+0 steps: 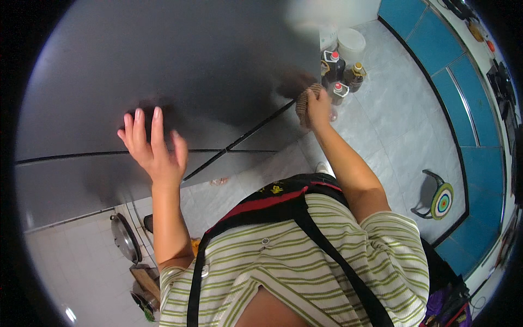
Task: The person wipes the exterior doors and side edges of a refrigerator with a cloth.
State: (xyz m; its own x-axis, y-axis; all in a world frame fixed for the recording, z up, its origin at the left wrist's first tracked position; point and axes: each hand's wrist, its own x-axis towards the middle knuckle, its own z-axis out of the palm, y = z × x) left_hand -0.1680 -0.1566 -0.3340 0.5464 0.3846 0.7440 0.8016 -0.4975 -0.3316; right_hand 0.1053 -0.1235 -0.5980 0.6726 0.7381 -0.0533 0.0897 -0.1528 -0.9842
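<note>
A large dark grey panelled surface (pixel 196 73), which looks like a refrigerator's doors, fills the upper left before me, with dark seams running across it. My left hand (pixel 153 143) is spread against or just over it near the lower seam, holding nothing. At the surface's right edge, my right hand (pixel 318 107) grips a brown striped cloth (pixel 304 104) and presses it near the end of the slanting seam. Part of the cloth is hidden by the fingers.
Beyond my right hand, bottles with red caps (pixel 335 67), a yellow-capped bottle (pixel 356 77) and a white tub (pixel 351 43) stand on the tiled floor. A round-topped stool (pixel 442 201) is near the blue cabinets (pixel 482 167). A metal wok (pixel 126 238) lies at lower left.
</note>
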